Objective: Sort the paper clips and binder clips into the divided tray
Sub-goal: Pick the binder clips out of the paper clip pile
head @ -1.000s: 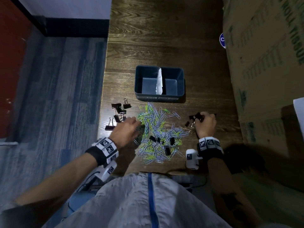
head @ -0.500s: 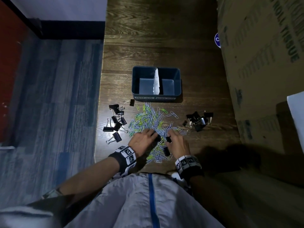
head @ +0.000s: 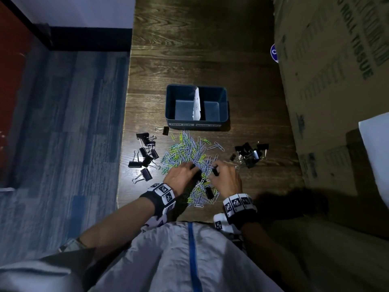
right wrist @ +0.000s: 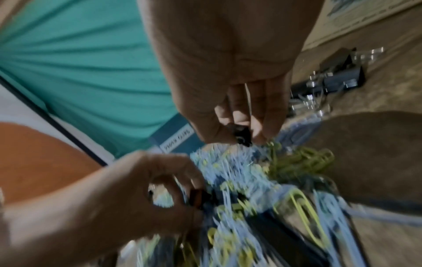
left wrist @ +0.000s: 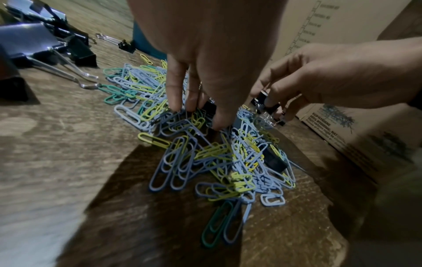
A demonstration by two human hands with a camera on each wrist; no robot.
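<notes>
— Head view: both hands down in the paper clip pile, just in front of the divided tray. Left hand?
— Fingertips dipped into the clips, closing round a small black binder clip.
— Right hand?
— Pinching another black binder clip between thumb and fingers.
— Elsewhere?
— Binder clip groups left and right of the pile.

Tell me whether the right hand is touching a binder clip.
Touching. In the right wrist view the right hand pinches a small black binder clip between thumb and fingers above the paper clip pile; the left wrist view shows the same pinch.
</notes>
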